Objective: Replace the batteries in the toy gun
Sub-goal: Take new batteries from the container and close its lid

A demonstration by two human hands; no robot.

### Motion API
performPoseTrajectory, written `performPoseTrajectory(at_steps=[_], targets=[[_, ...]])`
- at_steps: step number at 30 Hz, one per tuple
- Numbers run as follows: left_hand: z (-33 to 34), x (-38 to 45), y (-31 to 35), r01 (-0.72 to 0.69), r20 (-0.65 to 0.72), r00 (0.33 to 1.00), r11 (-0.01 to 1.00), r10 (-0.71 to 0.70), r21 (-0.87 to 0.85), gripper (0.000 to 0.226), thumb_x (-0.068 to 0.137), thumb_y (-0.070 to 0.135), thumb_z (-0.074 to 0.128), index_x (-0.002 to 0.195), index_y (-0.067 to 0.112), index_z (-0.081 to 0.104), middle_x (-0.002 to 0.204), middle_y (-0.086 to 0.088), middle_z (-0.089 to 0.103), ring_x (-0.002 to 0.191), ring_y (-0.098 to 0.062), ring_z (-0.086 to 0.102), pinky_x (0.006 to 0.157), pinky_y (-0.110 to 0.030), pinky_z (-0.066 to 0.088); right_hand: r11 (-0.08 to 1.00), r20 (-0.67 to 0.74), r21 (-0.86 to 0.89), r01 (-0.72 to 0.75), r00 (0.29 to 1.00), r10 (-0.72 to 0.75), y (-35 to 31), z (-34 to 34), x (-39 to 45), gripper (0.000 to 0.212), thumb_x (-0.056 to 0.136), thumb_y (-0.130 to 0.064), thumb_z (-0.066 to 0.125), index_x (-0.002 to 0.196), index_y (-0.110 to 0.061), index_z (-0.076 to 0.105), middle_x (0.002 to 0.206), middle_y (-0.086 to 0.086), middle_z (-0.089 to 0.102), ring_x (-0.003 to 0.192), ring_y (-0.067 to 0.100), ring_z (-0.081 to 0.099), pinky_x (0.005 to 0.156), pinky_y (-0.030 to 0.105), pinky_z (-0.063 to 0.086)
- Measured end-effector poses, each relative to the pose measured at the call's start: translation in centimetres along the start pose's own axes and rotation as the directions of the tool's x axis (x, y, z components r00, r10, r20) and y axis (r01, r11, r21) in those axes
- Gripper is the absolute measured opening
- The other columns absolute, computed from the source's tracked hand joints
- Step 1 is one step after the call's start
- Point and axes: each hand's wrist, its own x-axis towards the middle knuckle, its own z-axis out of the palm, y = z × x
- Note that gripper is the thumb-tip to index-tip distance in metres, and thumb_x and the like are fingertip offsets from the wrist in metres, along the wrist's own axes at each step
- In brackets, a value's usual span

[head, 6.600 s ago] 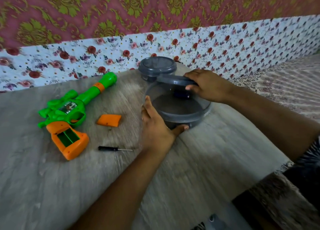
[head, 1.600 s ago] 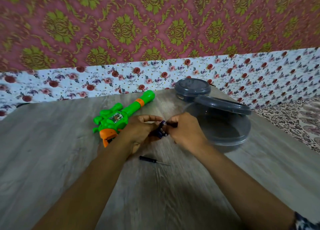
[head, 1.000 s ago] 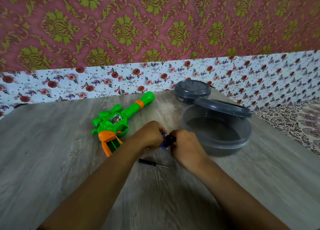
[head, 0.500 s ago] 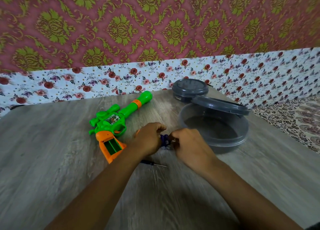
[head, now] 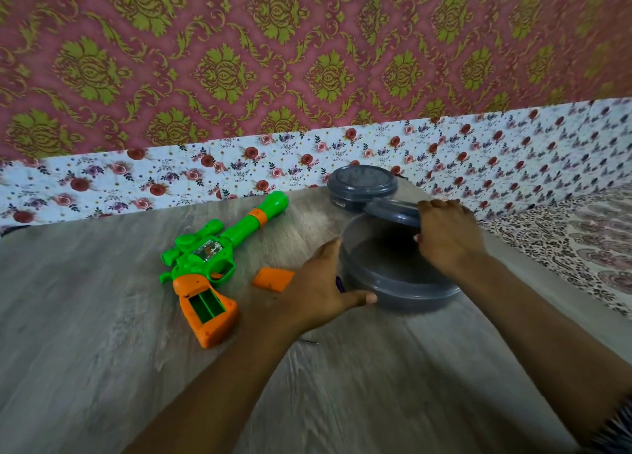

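Wooden tabletop (head: 102,368) bore a grey tub (head: 400,282); left hand (head: 318,296) spread against it, right hand (head: 444,238) curled gripping its lid (head: 393,210), which might slip, toppling onto the toy gun (head: 212,258) beside.

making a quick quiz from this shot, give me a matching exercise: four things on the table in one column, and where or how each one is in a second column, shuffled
Things
1. toy gun
2. orange battery cover
3. large grey container
4. small grey container

Places or states
A. at the back of the table near the floral wall, lid on
B. between both hands, lid tilted on its far rim
C. lying loose between the gun and the left hand
D. on its side, battery compartment open and empty

Pairs: 1-D, 2-C, 3-B, 4-A
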Motion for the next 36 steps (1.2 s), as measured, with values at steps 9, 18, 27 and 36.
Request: performPoseTrajectory(at_steps=[9, 18, 27, 36], targets=[[0.9, 0.8, 0.3, -0.025, -0.058, 0.998, 0.996, 0.020, -0.080, 0.094, 0.066, 0.041, 0.080, 0.142, 0.024, 0.029, 0.146, 0.003, 0.039, 0.132, -0.015, 0.039, 0.100, -0.022, 0.034, 0.983, -0.118, -0.116, 0.145, 0.980, -0.159, -0.9, -0.2, -2.9, 0.038, 0.085, -0.021, 0.056, 0.122, -0.012, 0.051, 0.123, 0.010, 0.057, 0.118, 0.028, 0.050, 0.102, 0.042, 0.036], [0.9, 0.7, 0.9, 0.081, 0.036, 0.996, 0.989, -0.077, -0.126, 0.129, 0.071, 0.038, 0.078, 0.145, 0.012, -0.023, 0.160, -0.002, 0.002, 0.146, -0.019, 0.014, 0.116, -0.036, 0.027, 0.977, -0.132, 0.032, 0.212, 0.970, -0.206, -3.0, -0.9, -6.1, 0.040, 0.082, -0.020, 0.062, 0.119, -0.012, 0.053, 0.121, 0.009, 0.058, 0.115, 0.027, 0.051, 0.095, 0.038, 0.044], [0.1, 1.3, 0.8, -0.177, 0.006, 0.983, 0.944, 0.183, 0.279, 0.113, 0.074, 0.041, 0.074, 0.149, 0.025, -0.008, 0.160, -0.001, -0.008, 0.148, -0.017, -0.006, 0.121, -0.039, 0.009, 0.909, 0.046, 0.110, 0.403, 0.911, -0.409, -1.3, -2.6, -5.6, 0.040, 0.083, -0.047, 0.057, 0.114, -0.022, 0.055, 0.113, -0.002, 0.056, 0.110, 0.018, 0.050, 0.090, 0.033, 0.046], [0.2, 1.8, 1.2, -0.293, 0.146, 0.956, 0.815, 0.254, 0.501, 0.078, 0.089, 0.038, 0.057, 0.150, 0.027, 0.011, 0.160, 0.007, 0.008, 0.147, -0.012, 0.006, 0.117, -0.029, -0.004, 0.890, 0.263, -0.007, 0.456, 0.860, -0.438, 2.4, 0.8, -3.4, 0.111, 0.069, -0.062, 0.065, 0.147, -0.026, -0.006, 0.158, -0.002, -0.007, 0.145, 0.022, -0.004, 0.115, 0.049, 0.002]])
